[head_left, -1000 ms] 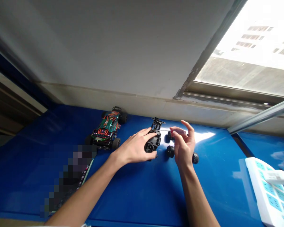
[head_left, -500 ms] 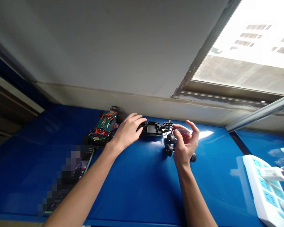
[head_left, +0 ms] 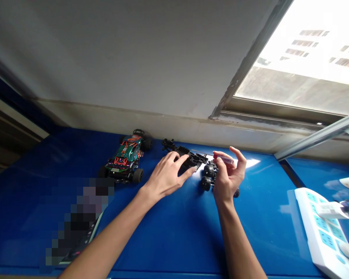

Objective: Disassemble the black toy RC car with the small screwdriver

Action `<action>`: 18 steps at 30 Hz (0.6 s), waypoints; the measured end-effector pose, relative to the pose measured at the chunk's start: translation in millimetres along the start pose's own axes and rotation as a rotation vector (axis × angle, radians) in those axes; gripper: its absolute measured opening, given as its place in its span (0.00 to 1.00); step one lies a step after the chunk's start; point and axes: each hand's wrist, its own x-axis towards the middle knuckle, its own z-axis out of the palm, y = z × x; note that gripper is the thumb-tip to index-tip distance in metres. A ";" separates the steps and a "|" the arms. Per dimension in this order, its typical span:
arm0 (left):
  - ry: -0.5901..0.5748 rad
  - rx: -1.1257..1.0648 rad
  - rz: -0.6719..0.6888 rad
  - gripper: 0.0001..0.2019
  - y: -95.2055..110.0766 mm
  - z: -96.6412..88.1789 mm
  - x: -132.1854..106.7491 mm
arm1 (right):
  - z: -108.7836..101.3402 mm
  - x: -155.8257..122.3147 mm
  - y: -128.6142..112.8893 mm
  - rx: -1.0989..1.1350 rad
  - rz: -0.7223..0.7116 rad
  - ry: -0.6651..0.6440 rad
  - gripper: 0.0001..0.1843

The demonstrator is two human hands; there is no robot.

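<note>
My left hand (head_left: 170,174) reaches over a black toy car chassis (head_left: 184,152), its fingers and thumb closed around the near side. The chassis now lies at a slant on the blue tabletop. In my right hand (head_left: 229,176) is a screwdriver (head_left: 227,159) with a clear, reddish handle, its thin shaft pointing left behind the chassis. Below that handle, black wheels (head_left: 206,183) with axle parts rest on the table, partly hidden by my right hand. Left of my left hand stands a green and orange toy car (head_left: 126,157) on its wheels.
A phone or tablet (head_left: 88,232), mostly blurred out, lies at the lower left beneath my left forearm. On the right sits a white power strip (head_left: 315,228) with plugs in it. The wall (head_left: 133,110) and the window frame (head_left: 273,110) border the table (head_left: 168,240) at the back.
My left hand has moved right and closed on the chassis, which has turned from lying level to slanting down to the right. My right hand stays about where it was with the screwdriver.
</note>
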 end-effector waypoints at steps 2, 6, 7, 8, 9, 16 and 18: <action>-0.013 -0.069 -0.051 0.32 -4.0 -6.4 0.1 | 0.2 0.1 -0.6 -0.007 -0.014 0.011 0.24; 0.012 -0.123 -0.041 0.30 -6.4 -9.7 -5.5 | 1.0 -1.0 -2.3 0.000 -0.017 -0.011 0.24; 0.030 -0.124 -0.013 0.28 -6.5 -9.0 -8.2 | 0.9 -1.3 -2.7 0.009 -0.015 -0.025 0.24; 0.045 -0.129 0.020 0.25 -6.8 -8.1 -11.2 | 0.7 -1.6 -2.9 0.022 -0.011 -0.040 0.23; 0.055 -0.141 0.052 0.22 -7.3 -7.3 -14.5 | 0.3 -1.7 -3.1 0.041 -0.001 -0.055 0.23; 0.040 -0.270 0.141 0.22 -16.3 -5.0 -37.5 | -4.8 3.4 -7.0 0.182 0.219 -0.166 0.16; 0.050 -0.293 0.147 0.24 -19.0 -3.8 -41.9 | -5.3 5.3 -9.6 0.165 0.230 -0.174 0.15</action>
